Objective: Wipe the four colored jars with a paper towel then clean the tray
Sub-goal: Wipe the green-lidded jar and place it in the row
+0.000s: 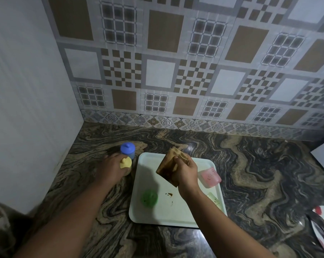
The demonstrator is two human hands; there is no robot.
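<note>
**Two jars off the tray, two to go**

Our left hand point(111, 169) curls round the yellow-lidded jar point(125, 162) on the counter point(260, 174), touching the blue-lidded jar point(127, 148) at its 12 o'clock. Our right hand point(186, 174) pinches a stained brown paper towel point(167, 169) above the tray point(176, 215). The green jar point(149, 198) sits at the tray's 8 o'clock, the pink jar point(211, 177) at 3 o'clock, a pale greenish piece point(214, 200) at 4 o'clock, partly hidden by our forearm. Brown specks point(169, 194) mark the tray's middle. The risk, we judge: a towel this soiled may smear rather than clean, and our left hand could knock over the blue-lidded jar beside it.
</note>
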